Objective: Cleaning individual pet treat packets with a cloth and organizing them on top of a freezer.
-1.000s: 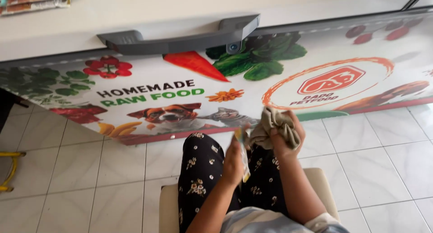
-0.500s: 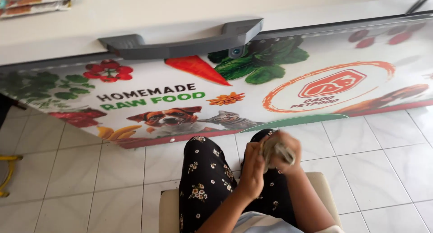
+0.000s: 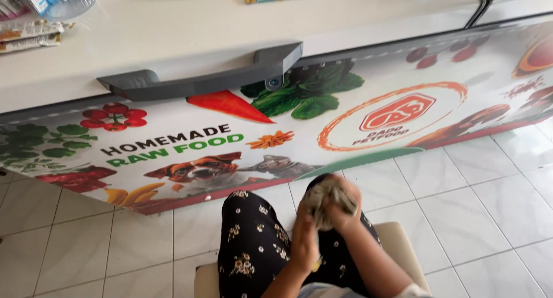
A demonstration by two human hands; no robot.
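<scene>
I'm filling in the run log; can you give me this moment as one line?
posture: seated on stool | left hand: on cloth | right hand: gripping bunched cloth over lap | ahead: chest freezer, lid shut, grey handle

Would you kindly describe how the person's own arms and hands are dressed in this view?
Both forearms are bare, with no gloves, watch or rings visible on the left hand or right hand. Only a pale sleeve edge shows at the bottom of the picture.

Both forearms angled inward over lap. Right hand [image 3: 345,208] clenched, knuckles up. Left hand [image 3: 304,240] pressed against it, fingers apparently curled.
</scene>
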